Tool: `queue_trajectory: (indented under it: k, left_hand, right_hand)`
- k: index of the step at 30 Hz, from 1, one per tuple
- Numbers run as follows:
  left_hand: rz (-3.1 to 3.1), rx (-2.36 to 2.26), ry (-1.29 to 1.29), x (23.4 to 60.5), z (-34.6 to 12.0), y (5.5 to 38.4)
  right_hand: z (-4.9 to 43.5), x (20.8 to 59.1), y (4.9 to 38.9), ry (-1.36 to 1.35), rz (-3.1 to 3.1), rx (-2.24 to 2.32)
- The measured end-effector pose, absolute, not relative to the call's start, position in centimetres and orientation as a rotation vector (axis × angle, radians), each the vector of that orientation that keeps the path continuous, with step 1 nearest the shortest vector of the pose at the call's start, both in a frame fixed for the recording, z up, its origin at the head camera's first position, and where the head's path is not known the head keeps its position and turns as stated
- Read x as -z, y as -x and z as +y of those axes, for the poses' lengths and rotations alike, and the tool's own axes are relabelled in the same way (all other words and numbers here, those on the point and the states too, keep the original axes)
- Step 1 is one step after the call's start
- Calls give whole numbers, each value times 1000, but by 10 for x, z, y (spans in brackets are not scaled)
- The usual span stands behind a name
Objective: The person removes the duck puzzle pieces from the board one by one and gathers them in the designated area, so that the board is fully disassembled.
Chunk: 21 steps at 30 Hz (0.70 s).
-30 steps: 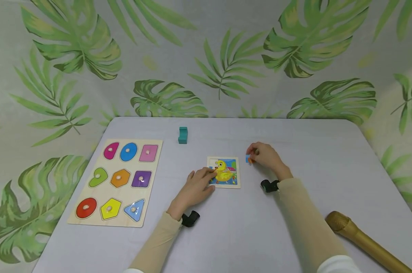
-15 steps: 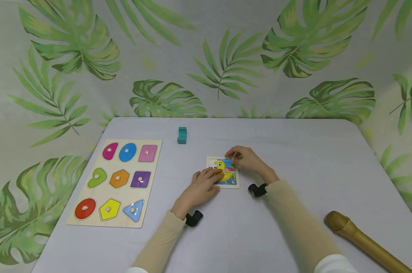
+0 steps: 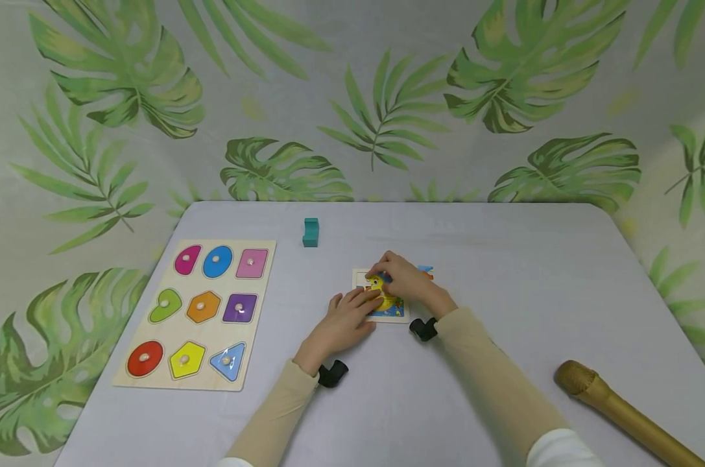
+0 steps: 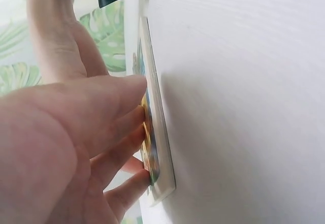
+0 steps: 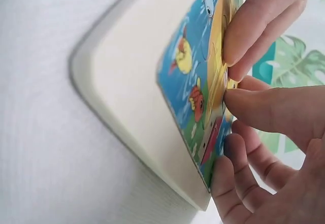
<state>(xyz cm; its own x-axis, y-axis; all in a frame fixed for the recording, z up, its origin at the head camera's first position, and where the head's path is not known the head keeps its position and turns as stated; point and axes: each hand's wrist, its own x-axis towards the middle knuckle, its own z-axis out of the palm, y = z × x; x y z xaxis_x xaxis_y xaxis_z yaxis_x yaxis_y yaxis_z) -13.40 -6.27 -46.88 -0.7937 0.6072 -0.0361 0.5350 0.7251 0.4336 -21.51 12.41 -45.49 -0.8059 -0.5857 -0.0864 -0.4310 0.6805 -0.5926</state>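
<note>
A small wooden-framed jigsaw puzzle [image 3: 394, 312] with a yellow duck lies mid-table, a pale gap showing at its upper left. My left hand [image 3: 342, 321] rests on its left side, fingers extended over the duck; the left wrist view shows the fingertips against the picture and the thumb [image 4: 133, 87] at the frame's edge. Over the upper part reaches my right hand [image 3: 407, 280]. Its thumb [image 5: 249, 107] and bent fingers touch the picture in the right wrist view; whether they pinch a piece is hidden. A loose blue-and-orange puzzle piece [image 3: 426, 270] lies just right of the puzzle, partly behind the right hand.
To the left lies a wooden board [image 3: 174, 337] of knobbed coloured shapes. A teal notched block [image 3: 310, 232] stands at the back. A gold microphone-shaped object [image 3: 597, 389] lies at the right front. A leaf-patterned cloth [image 3: 387, 97] hangs behind the table.
My right hand has moved left from the loose blue-and-orange piece onto the puzzle, leaving that piece on the table. My left hand has shifted slightly right over the puzzle.
</note>
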Motion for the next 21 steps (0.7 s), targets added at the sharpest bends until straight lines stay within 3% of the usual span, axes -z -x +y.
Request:
queue_trajectory:
  k: [21]
  left_hand:
    - [2740, -653, -892, 463, -61, 132]
  right_hand:
    - [130, 464, 212, 717, 2658, 1066]
